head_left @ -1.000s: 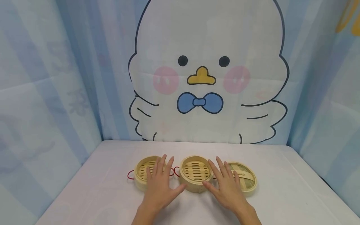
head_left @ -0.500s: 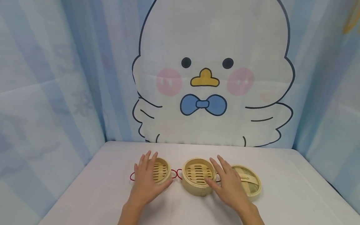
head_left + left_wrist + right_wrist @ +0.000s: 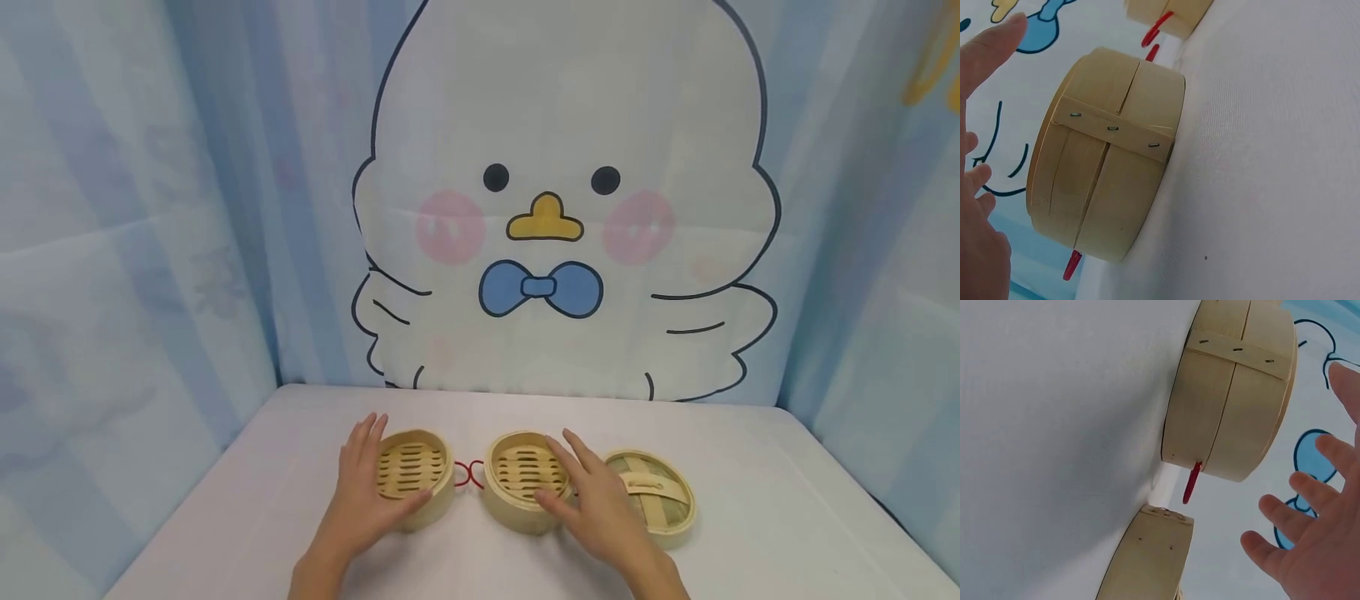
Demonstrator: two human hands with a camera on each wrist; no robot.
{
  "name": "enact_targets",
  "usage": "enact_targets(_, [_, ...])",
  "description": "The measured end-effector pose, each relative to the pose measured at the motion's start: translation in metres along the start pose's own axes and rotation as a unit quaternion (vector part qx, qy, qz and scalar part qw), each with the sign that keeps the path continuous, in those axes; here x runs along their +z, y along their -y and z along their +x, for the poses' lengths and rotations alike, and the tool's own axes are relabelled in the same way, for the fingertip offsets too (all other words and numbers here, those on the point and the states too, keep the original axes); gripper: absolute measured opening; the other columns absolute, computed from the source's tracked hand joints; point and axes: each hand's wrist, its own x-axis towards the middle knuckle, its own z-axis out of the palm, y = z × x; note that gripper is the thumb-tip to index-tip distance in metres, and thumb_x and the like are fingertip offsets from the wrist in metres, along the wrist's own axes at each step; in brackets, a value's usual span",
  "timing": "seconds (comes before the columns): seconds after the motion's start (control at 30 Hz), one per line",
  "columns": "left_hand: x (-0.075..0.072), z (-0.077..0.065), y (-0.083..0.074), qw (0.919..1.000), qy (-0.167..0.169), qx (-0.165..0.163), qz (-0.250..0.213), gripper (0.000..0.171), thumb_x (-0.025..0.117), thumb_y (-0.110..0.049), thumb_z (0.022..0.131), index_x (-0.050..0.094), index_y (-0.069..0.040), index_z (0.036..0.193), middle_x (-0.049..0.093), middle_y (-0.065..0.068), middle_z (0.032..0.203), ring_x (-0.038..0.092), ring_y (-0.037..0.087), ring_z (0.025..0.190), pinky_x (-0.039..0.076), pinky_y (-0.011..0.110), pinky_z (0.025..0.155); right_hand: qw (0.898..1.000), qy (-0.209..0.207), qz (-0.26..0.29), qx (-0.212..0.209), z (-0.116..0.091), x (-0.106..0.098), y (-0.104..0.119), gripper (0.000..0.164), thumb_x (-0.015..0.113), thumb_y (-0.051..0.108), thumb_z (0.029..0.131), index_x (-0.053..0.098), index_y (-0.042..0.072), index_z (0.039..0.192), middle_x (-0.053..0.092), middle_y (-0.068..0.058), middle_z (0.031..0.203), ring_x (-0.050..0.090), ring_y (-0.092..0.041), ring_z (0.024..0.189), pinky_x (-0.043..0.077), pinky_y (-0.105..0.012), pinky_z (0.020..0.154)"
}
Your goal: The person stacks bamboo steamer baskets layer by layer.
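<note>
Two small round bamboo steamer baskets with slatted bottoms stand side by side in the head view. My left hand [image 3: 354, 493] hovers at the left side of the left steamer basket [image 3: 441, 498], fingers extended and thumb spread along its near side. In the left wrist view, a gap shows between that hand [image 3: 982, 250] and the stapled basket wall [image 3: 1110, 156]. Over the right side of the middle steamer basket [image 3: 517, 517] is my right hand [image 3: 606, 504], its fingers spread. The right wrist view shows this hand [image 3: 1322, 544] apart from the basket wall [image 3: 1229, 394].
A woven bamboo steamer lid [image 3: 663, 500] lies right of the middle basket, partly behind my right hand. Red loop handles [image 3: 469, 473] meet between the two baskets. The table [image 3: 750, 467] has a white cover, with a printed curtain [image 3: 540, 350] behind it.
My left hand has moved left, from over the left basket to its left side. The right hand stays near the middle basket's right side. The baskets and lid appear unmoved on the table.
</note>
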Motion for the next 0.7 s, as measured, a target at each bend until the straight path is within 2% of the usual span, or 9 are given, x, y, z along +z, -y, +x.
enact_targets(0.2, [-0.002, -0.004, 0.004, 0.9997, 0.001, 0.000, -0.023, 0.118, 0.088, -0.049, 0.070, 0.020, -0.012, 0.159, 0.017, 0.020, 0.163, 0.009, 0.048, 0.148, 0.006, 0.068, 0.115, 1.000, 0.009, 0.001, -0.007, -0.002, 0.004, 0.000, 0.070, 0.072, 0.047, 0.092, 0.049, 0.018, 0.151, 0.041, -0.016, 0.155, 0.044, -0.044, 0.135, 0.037, -0.068, 0.103])
enact_targets(0.47, [-0.001, -0.003, 0.010, 0.9979, 0.022, -0.046, -0.040, 0.127, 0.091, -0.050, 0.067, 0.015, -0.009, 0.160, 0.012, 0.022, 0.164, 0.008, 0.046, 0.149, 0.005, 0.064, 0.117, 1.000, 0.022, 0.000, -0.016, -0.003, 0.006, -0.001, 0.071, 0.074, 0.050, 0.089, 0.053, 0.016, 0.148, 0.044, -0.017, 0.152, 0.045, -0.042, 0.135, 0.038, -0.066, 0.104])
enact_targets(0.7, [-0.001, -0.004, 0.017, 0.9973, 0.030, -0.052, -0.043, 0.129, 0.090, -0.051, 0.068, 0.012, -0.007, 0.160, 0.011, 0.026, 0.162, 0.011, 0.049, 0.147, 0.018, 0.069, 0.112, 0.999, 0.043, 0.009, -0.001, -0.002, 0.008, 0.000, 0.073, 0.076, 0.052, 0.086, 0.054, 0.017, 0.147, 0.043, -0.015, 0.154, 0.045, -0.043, 0.135, 0.038, -0.066, 0.103])
